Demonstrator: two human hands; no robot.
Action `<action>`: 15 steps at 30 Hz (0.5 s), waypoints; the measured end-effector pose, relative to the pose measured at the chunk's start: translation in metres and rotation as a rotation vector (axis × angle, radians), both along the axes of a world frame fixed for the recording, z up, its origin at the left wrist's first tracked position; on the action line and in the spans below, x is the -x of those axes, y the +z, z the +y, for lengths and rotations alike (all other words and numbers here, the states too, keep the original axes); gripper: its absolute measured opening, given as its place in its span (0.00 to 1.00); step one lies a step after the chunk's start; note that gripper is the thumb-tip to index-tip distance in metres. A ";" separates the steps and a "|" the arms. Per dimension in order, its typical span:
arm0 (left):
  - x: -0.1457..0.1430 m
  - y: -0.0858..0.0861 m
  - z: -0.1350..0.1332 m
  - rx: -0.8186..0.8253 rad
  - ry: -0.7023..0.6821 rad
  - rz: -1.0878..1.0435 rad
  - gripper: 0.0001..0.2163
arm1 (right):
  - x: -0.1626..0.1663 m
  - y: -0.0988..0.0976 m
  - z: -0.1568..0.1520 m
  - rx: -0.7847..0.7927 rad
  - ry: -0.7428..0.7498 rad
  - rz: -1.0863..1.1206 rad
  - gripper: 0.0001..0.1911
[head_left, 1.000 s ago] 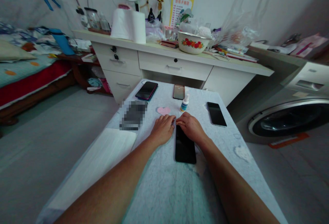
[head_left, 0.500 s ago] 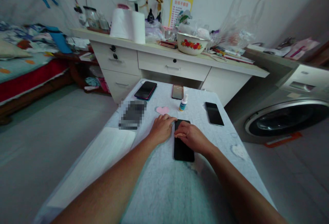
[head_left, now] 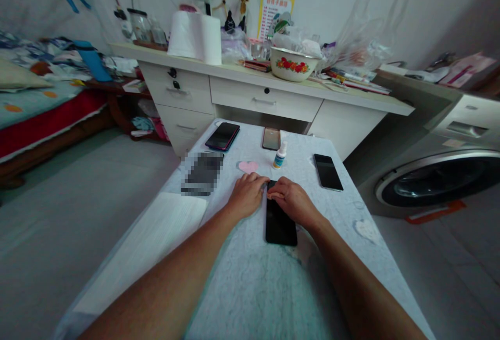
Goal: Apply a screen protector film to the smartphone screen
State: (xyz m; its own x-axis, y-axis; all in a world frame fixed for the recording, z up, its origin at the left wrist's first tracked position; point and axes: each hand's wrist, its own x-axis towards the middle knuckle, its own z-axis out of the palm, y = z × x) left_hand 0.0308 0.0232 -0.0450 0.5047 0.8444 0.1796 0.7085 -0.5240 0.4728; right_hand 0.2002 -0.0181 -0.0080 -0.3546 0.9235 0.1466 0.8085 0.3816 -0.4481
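Observation:
A black smartphone [head_left: 280,228] lies screen up on the table, its long side pointing away from me. My left hand [head_left: 247,194] is at its upper left corner, with fingertips holding the edge. Over the upper part of the screen, my right hand [head_left: 294,200] is closed, its bent fingers pressed down on the glass. Something pale orange shows under those fingers, too small to name. Beyond my left hand lies a pink heart-shaped piece [head_left: 248,166]. A small white spray bottle [head_left: 280,156] with a blue and yellow label stands past the phone.
Other phones lie on the table [head_left: 250,288]: a dark one [head_left: 222,136] at the far left, another [head_left: 328,172] at the right. A brownish phone case [head_left: 271,138] is at the back, a blurred-out dark item [head_left: 203,173] at the left. Behind stand drawers [head_left: 265,101] and a washing machine [head_left: 449,163].
My right hand has slid slightly up the screen, away from me, uncovering more of its middle. My left hand stays at the phone's corner. The view has shifted slightly.

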 end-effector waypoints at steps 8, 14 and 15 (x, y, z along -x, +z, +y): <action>0.001 0.003 -0.003 0.011 -0.013 0.014 0.19 | -0.007 -0.009 0.008 -0.073 -0.297 -0.152 0.11; 0.001 0.003 -0.003 0.006 -0.009 0.008 0.19 | -0.006 -0.006 0.008 -0.077 -0.384 -0.179 0.12; 0.001 0.003 -0.002 0.007 -0.009 0.008 0.19 | -0.005 -0.006 0.008 -0.077 -0.370 -0.167 0.12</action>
